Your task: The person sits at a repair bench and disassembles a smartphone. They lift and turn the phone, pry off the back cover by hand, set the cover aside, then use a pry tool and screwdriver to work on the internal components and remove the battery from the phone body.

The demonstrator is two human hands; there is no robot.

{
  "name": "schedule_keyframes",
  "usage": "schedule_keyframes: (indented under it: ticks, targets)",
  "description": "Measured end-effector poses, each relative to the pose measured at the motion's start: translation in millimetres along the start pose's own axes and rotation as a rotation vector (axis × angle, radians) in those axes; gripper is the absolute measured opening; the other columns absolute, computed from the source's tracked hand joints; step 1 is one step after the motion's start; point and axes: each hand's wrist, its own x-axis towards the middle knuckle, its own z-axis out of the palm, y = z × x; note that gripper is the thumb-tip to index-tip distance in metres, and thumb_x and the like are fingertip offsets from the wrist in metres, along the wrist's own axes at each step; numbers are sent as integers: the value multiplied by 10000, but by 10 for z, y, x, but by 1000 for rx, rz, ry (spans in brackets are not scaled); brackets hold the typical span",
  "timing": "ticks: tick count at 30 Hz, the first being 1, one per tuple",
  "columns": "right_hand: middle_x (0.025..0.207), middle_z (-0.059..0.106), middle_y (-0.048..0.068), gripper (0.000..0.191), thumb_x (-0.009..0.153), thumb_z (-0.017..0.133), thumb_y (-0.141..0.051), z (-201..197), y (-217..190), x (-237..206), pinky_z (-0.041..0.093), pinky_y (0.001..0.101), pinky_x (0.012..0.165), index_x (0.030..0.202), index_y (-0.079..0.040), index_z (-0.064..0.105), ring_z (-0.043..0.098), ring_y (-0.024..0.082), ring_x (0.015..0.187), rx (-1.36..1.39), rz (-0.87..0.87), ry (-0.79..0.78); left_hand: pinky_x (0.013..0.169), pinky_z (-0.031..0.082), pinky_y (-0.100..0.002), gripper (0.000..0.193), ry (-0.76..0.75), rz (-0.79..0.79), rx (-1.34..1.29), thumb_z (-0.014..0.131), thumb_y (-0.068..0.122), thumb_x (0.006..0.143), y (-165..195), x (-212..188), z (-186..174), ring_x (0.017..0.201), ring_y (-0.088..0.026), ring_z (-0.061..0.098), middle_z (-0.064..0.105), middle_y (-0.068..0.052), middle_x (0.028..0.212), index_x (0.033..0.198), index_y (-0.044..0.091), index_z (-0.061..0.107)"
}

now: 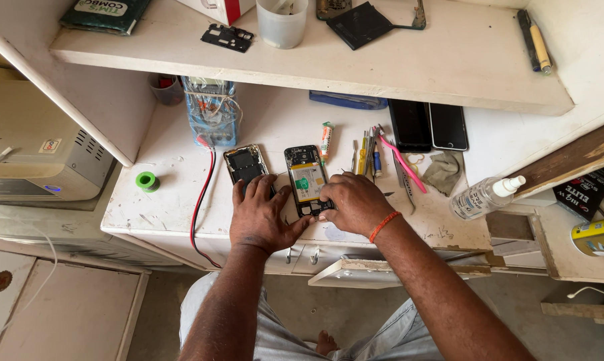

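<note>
An opened phone (306, 179) with its battery and green label showing lies on the white worktop (175, 200). My right hand (355, 203) pinches its lower end, fingers closed on the bottom part. My left hand (262, 215) lies flat beside it, fingers spread, its fingertips touching the lower edge of a separate phone frame (246, 162) to the left. An orange thread band circles my right wrist.
Screwdrivers, tweezers and a pink tool (401, 159) lie right of the phone, with a glue tube (326, 140), two dark phones (427, 125) and a spray bottle (484, 196). A wired blue device (211, 110), red and black cables (203, 194), green tape roll (147, 180). Shelf (449, 73) overhead.
</note>
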Motion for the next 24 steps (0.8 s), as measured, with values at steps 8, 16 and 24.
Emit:
schedule_keyframes:
  ticks: [8,16,24]
  targets:
    - [883,668,62,351,691,930,-271,-47,42,190,548,435,810,836,-77,676,661,268,941,-21,16,-160,1183,194,-616,745,-13,38,20,665,707,771,4,4,22,1408,-297,396,516,-115,1443,1316,200,672]
    - [904,659,89,445,671,953,-312,-63,86,337,553,442,760,842,-75,617,665,289,914,3,33,-277,1160,213,-644,644,-18,161,26,596,640,878,-10,12,18,1401,-295,414,472,-97,1516,1379,236,633]
    - [873,676,89,440,643,963,-303,-42,149,341,559,437,725,823,-74,633,678,283,870,54,2,-251,1160,217,-655,638,-22,180,27,594,615,884,-14,18,46,1414,-269,419,503,-58,1509,1389,226,621]
